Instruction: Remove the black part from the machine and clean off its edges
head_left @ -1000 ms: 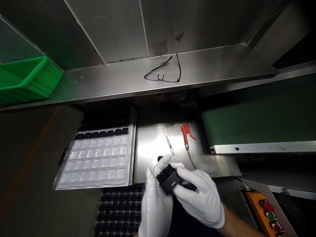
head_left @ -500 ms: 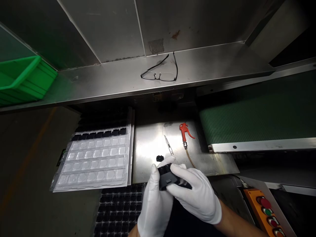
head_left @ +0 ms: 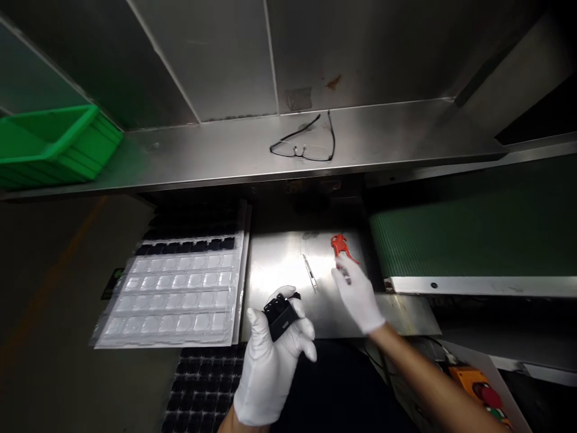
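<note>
Right hand (head_left: 357,293), fingers open, sits just short of the red air gun (head_left: 339,246), gun lying lengthwise straight beyond its fingertips; left hand (head_left: 273,352), farther off, grips black part (head_left: 279,316).

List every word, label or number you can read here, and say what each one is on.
No readable text.
The black part in the left hand: no legible marking.
The patch on the wall above the glasses: blurred, unreadable.
The orange button box by the right arm: no legible marking on its buttons.
</note>
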The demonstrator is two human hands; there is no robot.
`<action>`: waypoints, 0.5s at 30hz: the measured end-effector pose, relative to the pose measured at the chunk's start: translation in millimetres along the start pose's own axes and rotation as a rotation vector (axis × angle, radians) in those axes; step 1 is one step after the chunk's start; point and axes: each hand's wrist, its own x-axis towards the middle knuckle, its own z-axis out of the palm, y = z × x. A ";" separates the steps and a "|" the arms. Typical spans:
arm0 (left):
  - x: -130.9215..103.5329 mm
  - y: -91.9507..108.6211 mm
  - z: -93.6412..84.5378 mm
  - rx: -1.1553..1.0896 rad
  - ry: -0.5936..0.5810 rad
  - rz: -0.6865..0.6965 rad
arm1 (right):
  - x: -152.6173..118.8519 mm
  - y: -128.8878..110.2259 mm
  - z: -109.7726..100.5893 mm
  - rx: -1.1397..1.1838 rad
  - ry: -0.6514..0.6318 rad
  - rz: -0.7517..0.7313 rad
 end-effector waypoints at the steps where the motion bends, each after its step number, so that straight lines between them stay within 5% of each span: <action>1: -1.7 3.2 -2.3 0.018 -0.019 0.019 | 26.2 15.4 8.6 -0.041 -0.042 0.107; 4: -10.4 12.6 -8.9 0.086 0.026 0.064 | 96.0 50.4 35.5 -0.199 -0.163 0.428; 7: -20.7 21.5 -12.7 0.060 0.121 0.052 | 131.9 67.5 57.1 -0.329 -0.204 0.619; 12: -30.9 30.9 -21.0 -0.179 0.302 -0.013 | 137.4 77.5 75.7 -0.397 -0.149 0.740; 15: -31.3 31.2 -30.7 -0.253 0.314 0.035 | 127.7 76.8 77.2 -0.357 -0.081 0.774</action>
